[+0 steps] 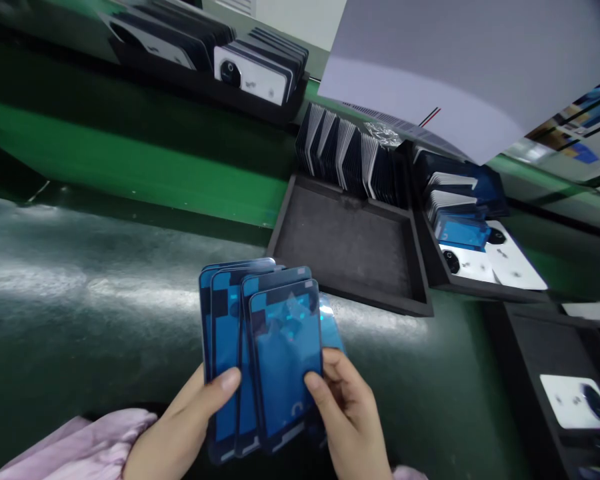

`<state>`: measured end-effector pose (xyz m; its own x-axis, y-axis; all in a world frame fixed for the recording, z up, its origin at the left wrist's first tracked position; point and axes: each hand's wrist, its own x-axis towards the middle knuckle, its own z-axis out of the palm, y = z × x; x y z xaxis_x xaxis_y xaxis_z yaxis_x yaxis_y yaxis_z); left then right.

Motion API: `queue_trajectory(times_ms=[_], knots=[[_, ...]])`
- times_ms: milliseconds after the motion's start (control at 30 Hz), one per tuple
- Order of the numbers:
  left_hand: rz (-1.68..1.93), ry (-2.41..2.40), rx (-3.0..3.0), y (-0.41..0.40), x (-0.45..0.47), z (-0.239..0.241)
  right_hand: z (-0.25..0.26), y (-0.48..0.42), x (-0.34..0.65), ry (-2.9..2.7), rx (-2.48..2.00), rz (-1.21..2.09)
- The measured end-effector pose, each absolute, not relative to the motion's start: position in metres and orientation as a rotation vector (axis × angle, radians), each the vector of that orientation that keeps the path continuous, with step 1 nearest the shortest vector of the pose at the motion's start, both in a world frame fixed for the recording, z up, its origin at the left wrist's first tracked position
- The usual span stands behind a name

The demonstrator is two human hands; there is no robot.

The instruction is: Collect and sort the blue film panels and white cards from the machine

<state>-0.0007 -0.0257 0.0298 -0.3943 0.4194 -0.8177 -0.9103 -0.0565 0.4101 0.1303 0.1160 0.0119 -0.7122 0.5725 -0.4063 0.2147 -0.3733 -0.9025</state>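
Several thin phone back panels covered in blue film [286, 350] are fanned out in front of me, their blue sides facing me. My left hand [187, 413] grips the left part of the fan, thumb pressed on the front and fingers hidden behind. On the right, my right hand [347, 407] pinches the edge of the frontmost panel between thumb and curled fingers. Another bluish piece [331, 327] shows partly behind the fan, above my right hand. The panels overlap, leaving the rear ones mostly hidden.
Past the fan lies a black foam tray [350, 243] with upright panels [347, 150] packed along its far side. Another tray [433, 277] holds white and blue panels. At far right, a white panel [577, 402] lies in a black tray. White panels [253, 73] stand along the back shelf.
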Motion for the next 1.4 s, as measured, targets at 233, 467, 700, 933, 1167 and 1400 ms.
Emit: queue_trajectory(times_ms=[233, 467, 700, 933, 1167, 1400], knots=[[1.656, 0.996, -0.56, -0.029, -0.006, 0.027, 0.016, 0.156, 0.133, -1.19, -1.124, 1.963], [1.707, 0.931, -0.474, -0.033, -0.005, 0.017, 0.036, 0.177, 0.128, -0.937, -1.039, 2.001], [1.609, 1.362, -0.705, -0.026, -0.005, 0.027, 0.024, 0.155, 0.131, -1.164, -0.98, 2.153], [1.638, 1.439, -0.46, -0.02, 0.0, 0.029, 0.017, 0.136, 0.134, -1.713, -0.967, 2.184], [1.623, 1.225, -0.523, -0.029, -0.001, 0.024, 0.018, 0.142, 0.134, -1.788, -1.013, 2.186], [1.607, 1.236, -0.707, -0.028, -0.006, 0.034, 0.022, 0.162, 0.139, -1.254, -1.077, 2.183]])
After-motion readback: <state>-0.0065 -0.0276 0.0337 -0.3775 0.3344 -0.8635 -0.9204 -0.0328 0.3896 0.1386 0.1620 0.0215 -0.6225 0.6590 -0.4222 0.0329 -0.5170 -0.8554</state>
